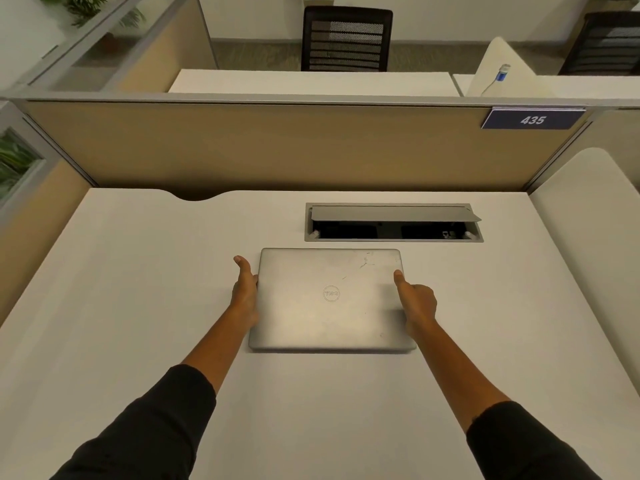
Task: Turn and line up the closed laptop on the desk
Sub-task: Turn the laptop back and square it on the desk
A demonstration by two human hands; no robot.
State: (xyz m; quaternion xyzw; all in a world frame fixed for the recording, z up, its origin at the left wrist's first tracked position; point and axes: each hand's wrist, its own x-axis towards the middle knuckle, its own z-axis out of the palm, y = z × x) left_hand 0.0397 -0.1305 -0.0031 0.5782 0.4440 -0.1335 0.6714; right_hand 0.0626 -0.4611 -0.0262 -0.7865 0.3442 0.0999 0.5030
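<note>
A closed silver laptop (330,299) lies flat on the white desk (138,306), its edges roughly square to the desk's back edge and its round logo upside down to me. My left hand (245,292) presses against the laptop's left edge, thumb up along the side. On the opposite side, my right hand (415,303) grips the right edge with the thumb lying on the lid. The fingers of both hands are hidden under or behind the laptop's sides.
An open cable box (393,223) with a raised grey flap is set into the desk just behind the laptop. A tan partition (277,147) with a sign reading 435 (533,119) closes the back. A curved white divider (588,237) stands at the right.
</note>
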